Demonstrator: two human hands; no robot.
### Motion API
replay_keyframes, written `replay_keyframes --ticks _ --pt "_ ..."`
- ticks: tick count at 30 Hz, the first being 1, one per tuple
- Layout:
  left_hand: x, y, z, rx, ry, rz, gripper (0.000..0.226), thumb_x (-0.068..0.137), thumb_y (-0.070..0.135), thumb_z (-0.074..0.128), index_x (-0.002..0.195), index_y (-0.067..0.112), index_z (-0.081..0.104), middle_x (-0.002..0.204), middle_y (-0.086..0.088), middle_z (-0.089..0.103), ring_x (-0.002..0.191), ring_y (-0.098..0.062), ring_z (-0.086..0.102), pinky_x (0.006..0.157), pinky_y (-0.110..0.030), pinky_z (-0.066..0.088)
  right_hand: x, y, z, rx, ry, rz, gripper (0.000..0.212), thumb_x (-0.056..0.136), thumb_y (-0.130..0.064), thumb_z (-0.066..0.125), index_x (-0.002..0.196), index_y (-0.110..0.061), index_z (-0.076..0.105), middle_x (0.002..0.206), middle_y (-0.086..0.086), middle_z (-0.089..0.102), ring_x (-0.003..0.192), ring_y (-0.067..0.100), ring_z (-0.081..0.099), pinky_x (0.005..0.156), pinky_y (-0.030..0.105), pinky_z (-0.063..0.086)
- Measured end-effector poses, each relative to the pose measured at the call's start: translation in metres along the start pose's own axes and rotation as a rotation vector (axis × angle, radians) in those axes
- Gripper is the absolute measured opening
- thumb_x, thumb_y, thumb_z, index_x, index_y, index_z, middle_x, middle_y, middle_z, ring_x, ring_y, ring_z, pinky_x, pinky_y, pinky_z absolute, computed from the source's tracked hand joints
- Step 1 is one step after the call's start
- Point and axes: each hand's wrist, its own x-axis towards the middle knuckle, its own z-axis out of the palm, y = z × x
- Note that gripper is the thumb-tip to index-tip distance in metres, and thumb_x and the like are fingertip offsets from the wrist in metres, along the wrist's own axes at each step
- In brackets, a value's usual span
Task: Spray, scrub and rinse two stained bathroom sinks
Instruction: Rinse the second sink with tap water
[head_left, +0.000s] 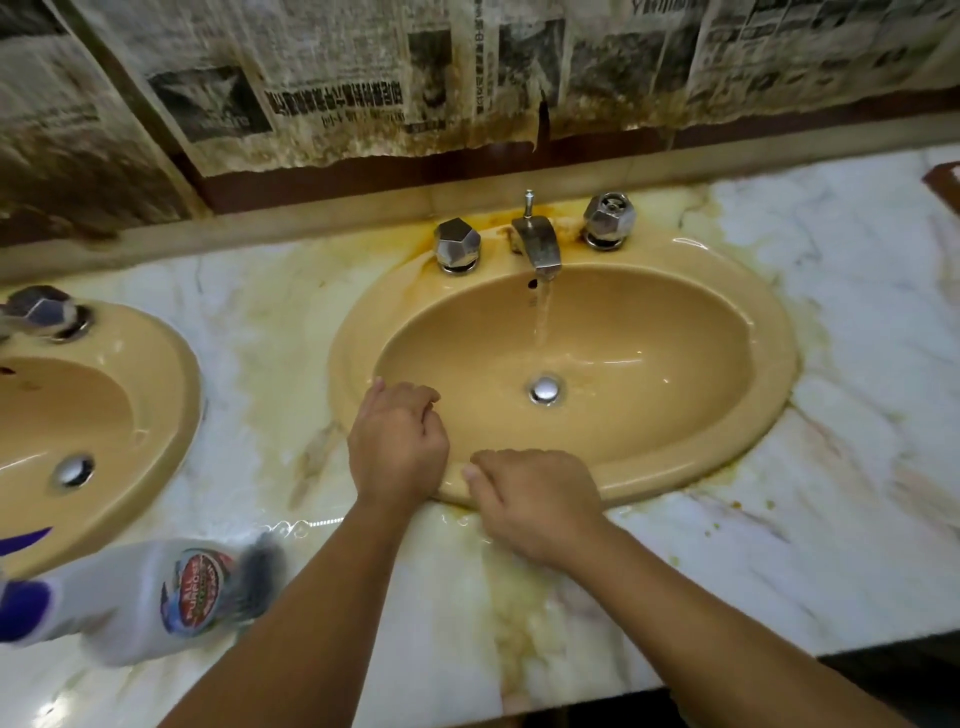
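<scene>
Stained marble bench (779, 519) held the tan sink (769, 374), water running from its tap (537, 247); left hand (397, 441) and right hand (535, 499) rested loosely curled on its front rim, gripping nothing.

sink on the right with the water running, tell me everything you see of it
An oval tan sink, glossy like ceramic, is set into a marble counter. A chrome spout between two faceted chrome knobs runs a thin stream of water into the basin; the chrome drain sits at the bottom. Rust-orange stains ring the fittings. The left hand and right hand rest on its near rim.
</scene>
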Motion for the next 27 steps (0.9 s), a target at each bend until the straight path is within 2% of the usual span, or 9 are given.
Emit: replay_keyframes --ticks 4,6,9,12,14,17,21,25,27 --pt "0.006 -0.017 0.003 0.053 -0.025 0.050 0.049 0.082 0.021 0.035 0.107 0.018 0.077 0.113 -0.004 0.075 0.126 -0.014 0.057 0.126 -0.034 0.017 0.003 -0.021 0.008 -0.009 0.116 -0.117 0.036 0.105 -0.044 0.033 0.100 -0.025 0.063 0.092 0.001 0.070 0.082 0.030 0.066 0.066 0.040 0.044" --pt "0.013 -0.027 0.001 0.091 -0.048 0.074 0.045 0.084 0.020 0.039 0.110 0.023 0.075 0.123 -0.005 0.073 0.137 -0.010 0.052 0.127 -0.042 0.009 0.009 0.022 -0.008 -0.053 -0.059 0.041 0.054 0.105 -0.056 0.023 0.089 -0.024 0.063 0.095 0.002 0.071 0.091 0.028 0.065 0.070 0.038 0.042" --pt "0.020 -0.030 -0.002 0.122 -0.108 0.096 0.044 0.088 0.022 0.038 0.120 0.026 0.069 0.136 0.000 0.066 0.146 -0.005 0.038 0.127 -0.043 0.007 0.041 0.093 -0.027 0.103 -0.230 0.291 0.052 0.103 -0.052 0.040 0.077 -0.016 0.068 0.092 0.006 0.073 0.086 0.026 0.065 0.070 0.033 0.047" --pt "0.020 -0.024 -0.004 0.168 -0.139 0.114 0.049 0.096 0.031 0.033 0.136 0.028 0.062 0.154 0.007 0.052 0.153 -0.007 0.024 0.127 -0.044 0.007 0.093 0.111 -0.024 1.063 -0.071 0.583 0.033 0.107 -0.024 0.047 0.102 0.000 0.070 0.099 0.018 0.073 0.077 0.027 0.068 0.067 0.031 0.056" --pt "0.025 -0.028 -0.006 0.204 -0.146 0.126 0.052 0.101 0.036 0.031 0.147 0.027 0.052 0.166 0.005 0.032 0.158 -0.014 0.009 0.128 -0.043 0.007 0.126 0.102 -0.023 1.726 0.154 0.731 0.030 0.110 -0.015 0.038 0.115 0.006 0.059 0.112 0.024 0.068 0.095 0.034 0.069 0.089 0.041 0.059" --pt "0.043 -0.042 -0.009 0.286 -0.170 0.121 0.055 0.105 0.039 0.029 0.159 0.026 0.034 0.172 0.002 0.013 0.159 -0.016 0.001 0.128 -0.041 0.004 0.154 0.073 -0.045 2.239 0.294 0.653 0.037 0.110 -0.015 0.033 0.122 0.013 0.054 0.124 0.032 0.063 0.107 0.040 0.067 0.096 0.046 0.057" --pt "0.052 -0.044 -0.010 0.210 -0.164 0.096 0.057 0.107 0.028 0.031 0.163 0.022 0.023 0.170 0.000 0.022 0.157 -0.012 0.013 0.129 -0.038 0.003 0.128 0.003 -0.052 1.947 0.083 0.340 0.043 0.109 -0.022 0.034 0.122 0.004 0.065 0.124 0.027 0.069 0.117 0.038 0.068 0.098 0.043 0.057" --pt "0.057 -0.051 -0.014 0.112 -0.128 0.084 0.066 0.094 0.019 0.026 0.160 0.023 0.034 0.166 0.002 0.034 0.155 -0.011 0.021 0.129 -0.037 0.003 0.068 -0.018 -0.015 0.813 -0.438 0.002 0.057 0.103 -0.068 0.028 0.153 -0.046 0.041 0.160 -0.012 0.043 0.147 0.017 0.041 0.121 0.038 0.031" --pt "0.059 -0.050 -0.014 0.124 -0.127 0.075 0.064 0.097 0.015 0.030 0.159 0.025 0.034 0.166 0.004 0.032 0.156 -0.011 0.020 0.129 -0.041 0.004 0.055 0.008 -0.012 0.487 -0.640 0.141 0.069 0.097 -0.079 0.024 0.158 -0.047 0.029 0.165 -0.016 0.030 0.152 0.017 0.031 0.122 0.036 0.023"
